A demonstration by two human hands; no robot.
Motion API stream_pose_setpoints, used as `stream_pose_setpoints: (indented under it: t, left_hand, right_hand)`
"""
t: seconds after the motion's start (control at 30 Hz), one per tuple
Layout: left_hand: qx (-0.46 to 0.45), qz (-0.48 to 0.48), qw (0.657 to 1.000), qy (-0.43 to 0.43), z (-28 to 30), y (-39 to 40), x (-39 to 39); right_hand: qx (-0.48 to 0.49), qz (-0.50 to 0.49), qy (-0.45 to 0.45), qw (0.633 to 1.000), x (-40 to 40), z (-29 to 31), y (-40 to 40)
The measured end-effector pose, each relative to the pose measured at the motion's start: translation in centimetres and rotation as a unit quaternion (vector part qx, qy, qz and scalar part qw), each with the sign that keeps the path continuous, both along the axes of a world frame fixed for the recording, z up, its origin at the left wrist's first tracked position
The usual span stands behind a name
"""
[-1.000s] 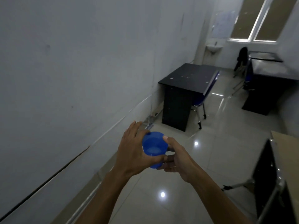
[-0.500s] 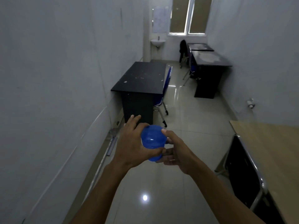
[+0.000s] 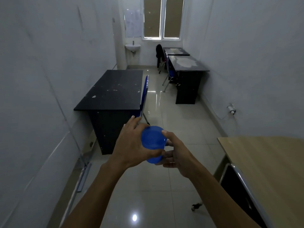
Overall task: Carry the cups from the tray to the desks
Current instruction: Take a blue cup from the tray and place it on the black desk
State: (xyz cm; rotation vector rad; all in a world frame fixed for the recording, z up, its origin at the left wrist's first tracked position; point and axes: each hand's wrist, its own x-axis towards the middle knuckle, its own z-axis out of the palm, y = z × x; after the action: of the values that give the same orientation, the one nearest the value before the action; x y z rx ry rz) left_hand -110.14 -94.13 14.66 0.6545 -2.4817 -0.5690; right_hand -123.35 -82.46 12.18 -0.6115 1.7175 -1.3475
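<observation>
**Midway down the room, a blue cup held in both hands**

Ahead of the chest, a blue cup (image 3: 153, 143) is carried in the air above the tiled floor (image 3: 172, 195), upright and tipped slightly toward the camera so that its open mouth is seen. It is gripped from both sides. The left hand (image 3: 131, 145) is wrapped round the cup's left wall, with the thumb laid across the lower front and the fingers spread behind the rim. The right hand (image 3: 177, 153) is closed on the right wall, the thumb tip pressed at the rim and the remaining fingers curled beneath and beside the base. Whether anything is inside the cup cannot be told in the dim light.

Beyond the hands, a black desk (image 3: 113, 91) is set against the left wall, its top speckled with pale marks, and a blue chair (image 3: 144, 94) is pushed in along its right edge. Two more dark desks (image 3: 185, 65) are lined up against the right wall, further back, with chairs tucked beside them. A light wooden desk (image 3: 266, 170) is seen at the near right, with a black chair with a metal frame (image 3: 238, 186) just beside it. At the far end a small wall basin (image 3: 132, 46) is mounted beside a window (image 3: 162, 18). A ceiling light is reflected in the glossy tiles below the forearms.
</observation>
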Motion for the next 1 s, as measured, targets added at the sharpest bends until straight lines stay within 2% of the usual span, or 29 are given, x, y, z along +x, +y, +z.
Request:
stream_pose_setpoints:
  t: [0.67, 1.0]
  left_hand:
    - [0.003, -0.055, 0.998, -0.015, -0.9, -20.6, -28.9]
    - [0.012, -0.062, 0.997, -0.039, -2.1, -33.0, -40.8]
  right_hand:
    - [-0.005, -0.031, 0.004, 0.999, -28.2, -1.6, -19.3]
    - [0.012, -0.036, -0.037, 0.999, -39.3, -3.0, -31.5]
